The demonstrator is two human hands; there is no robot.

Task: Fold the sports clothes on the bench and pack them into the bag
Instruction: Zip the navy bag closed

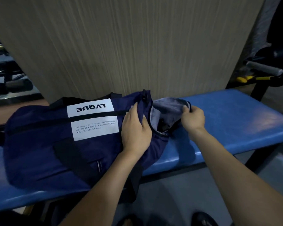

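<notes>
A navy duffel bag (39, 136) with two white text labels lies on its side across the blue bench (235, 121). Its right end is open, showing a pale grey lining (167, 106) and something dark inside. My left hand (135, 129) rests on the bag's fabric by the near edge of the opening, thumb at the rim. My right hand (193, 118) pinches the far flap of the opening and holds it pulled to the right. No loose clothes show on the bench.
A tall wood-grain panel (129, 46) stands right behind the bench. Gym equipment with padded bars sits at the right (263, 67) and left (11, 85). The bag's black strap (134, 181) hangs over the bench's front edge. My shoes (203, 220) are on the floor below.
</notes>
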